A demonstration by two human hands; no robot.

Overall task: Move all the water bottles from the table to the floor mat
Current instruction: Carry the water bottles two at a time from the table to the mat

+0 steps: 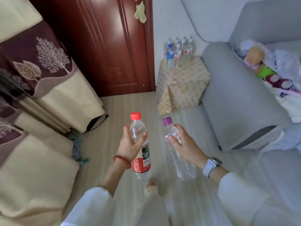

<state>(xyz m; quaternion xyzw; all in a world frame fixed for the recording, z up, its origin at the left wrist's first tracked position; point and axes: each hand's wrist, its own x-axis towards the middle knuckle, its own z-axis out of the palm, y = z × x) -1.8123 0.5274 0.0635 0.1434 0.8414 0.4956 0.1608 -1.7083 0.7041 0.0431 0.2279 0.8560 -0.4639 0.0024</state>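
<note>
My left hand (130, 144) grips a clear water bottle with a red cap and red label (140, 160), held upright over the floor. My right hand (185, 145) grips a clear, label-free bottle with a purple cap (182, 167), tilted slightly left. Further ahead, several more water bottles (178, 49) stand together on a small table under a cream patterned cloth (185, 82), against the wall. No floor mat shows in this view.
A grey sofa (236, 101) with clothes and soft toys piled on it fills the right side. Furniture draped in cream and maroon covers (48, 82) lines the left. A dark red wooden door (105, 46) stands ahead. My foot (151, 186) rests on the striped wood floor.
</note>
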